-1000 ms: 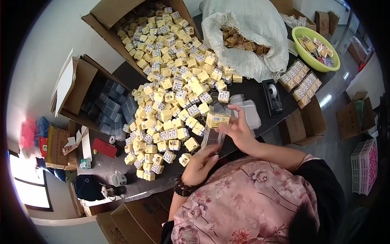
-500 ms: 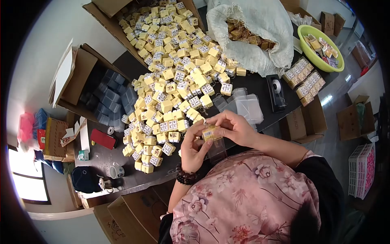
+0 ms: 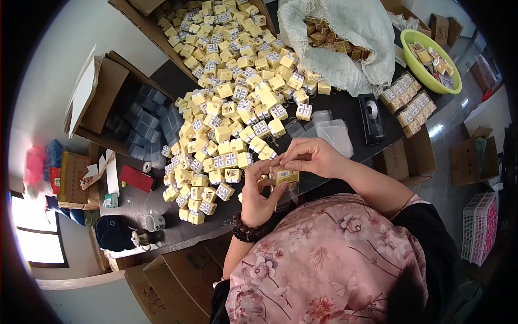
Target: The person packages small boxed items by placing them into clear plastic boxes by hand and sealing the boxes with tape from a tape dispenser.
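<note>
A small yellow box with a barcode label is gripped between the thumb and fingers of my left hand, above the table's front edge. My right hand is pinched closed at the box's upper edge, its fingertips close to the left ones. What lies in that pinch is too small to make out. Clear plastic shows just under the box, partly hidden by my left hand. A big heap of yellow printed cubes, some with metal rings, spreads over the table just beyond my left hand.
Clear plastic cases and a black tape dispenser lie to the right, near packed cube sets. Behind stand a white woven sack and a green basin. A carton of clear boxes, a red phone-like object and a mug are left.
My right thumb has moved up off the box's face to a pinch at its upper edge. The barcode side now shows more fully. My left hand keeps its hold.
</note>
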Motion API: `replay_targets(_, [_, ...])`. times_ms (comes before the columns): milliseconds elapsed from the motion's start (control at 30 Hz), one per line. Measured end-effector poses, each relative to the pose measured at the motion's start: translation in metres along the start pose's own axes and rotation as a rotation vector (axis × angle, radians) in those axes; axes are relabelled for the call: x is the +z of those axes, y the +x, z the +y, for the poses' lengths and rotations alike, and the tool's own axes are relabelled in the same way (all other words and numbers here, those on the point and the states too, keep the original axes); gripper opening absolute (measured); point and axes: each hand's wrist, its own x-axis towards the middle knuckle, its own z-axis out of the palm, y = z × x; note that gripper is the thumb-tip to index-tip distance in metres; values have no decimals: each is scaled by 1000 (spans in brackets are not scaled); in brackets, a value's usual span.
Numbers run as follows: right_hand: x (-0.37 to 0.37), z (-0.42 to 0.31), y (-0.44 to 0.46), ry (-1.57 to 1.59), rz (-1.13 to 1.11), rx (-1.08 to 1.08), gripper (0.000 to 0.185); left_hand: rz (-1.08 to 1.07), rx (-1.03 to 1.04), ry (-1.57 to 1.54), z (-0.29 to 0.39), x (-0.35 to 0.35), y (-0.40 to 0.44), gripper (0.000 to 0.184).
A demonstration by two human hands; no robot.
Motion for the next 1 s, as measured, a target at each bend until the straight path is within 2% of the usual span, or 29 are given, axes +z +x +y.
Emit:
replay_targets(33, [-1,0,0,-4,-47,-41,16,-2,-1,0,3,-1,1,52])
replay_targets(100, [-3,-2,-2,-10,-91,-80,18,-64,26,244,8,-3,2,44])
replay_targets(200, [-7,-2,-2,-32,-167,-86,23,39,-20,140,-16,-4,-1,38])
replay_targets(267, [-15,13,6,-379,76,-137,35,315,-165,-374,-32,5,-2,35])
replay_targets(300, [-29,46,18,-527,342,-71,46,409,-208,-528,-26,6,-1,23])
replay_targets(333, [-45,68,30,-748,481,-21,48,409,-207,-528,-27,5,-2,23])
replay_targets(367, [-60,84,41,-969,621,28,51,422,-266,-695,-30,4,-4,18])
replay_targets(400, [-69,98,48,-971,624,22,51,431,-323,-860,-34,2,-6,13])
replay_targets(467, [-80,116,56,-1023,475,178,53,375,-428,-962,-45,0,-13,9])
replay_targets(500, [-80,113,55,-1021,478,172,53,344,-483,-1018,-44,-2,-15,10])
replay_targets(567, [-76,111,50,-895,536,-73,46,45,-520,-845,-33,-14,-24,36])
replay_targets(600, [-76,106,48,-895,533,-74,46,-129,-515,-718,-32,-24,-30,48])
replay_targets(633, [-75,97,44,-313,407,15,47,-354,-526,-635,-39,-39,-33,70])
replay_targets(667, [-73,87,37,265,263,104,48,-524,-542,-550,-41,-47,-36,73])
replay_targets(700, [-70,74,28,528,199,130,48,-693,-557,-464,-37,-52,-37,77])
replay_targets(733, [-63,52,19,529,199,135,48,-734,-607,-461,-49,-59,-42,73])
replay_targets(800, [-45,9,2,1078,6,238,51,-733,-532,-315,-39,-58,-29,60])
replay_targets(833, [-40,3,-4,1028,-25,225,52,-480,-538,-356,-31,-51,-29,51])
replay_targets(900, [-28,-8,-16,959,-60,191,48,-214,-360,-255,-34,-40,-21,51])
replay_targets(933, [-19,-14,-19,940,-39,177,45,-130,-371,-15,-23,-35,-16,52])
replay_targets(967, [-10,-20,-21,921,-17,162,42,-131,-368,-15,-21,-28,-14,52])
replay_targets(1000, [-2,-30,-23,907,18,180,36,-31,-294,169,-20,-18,-12,54])
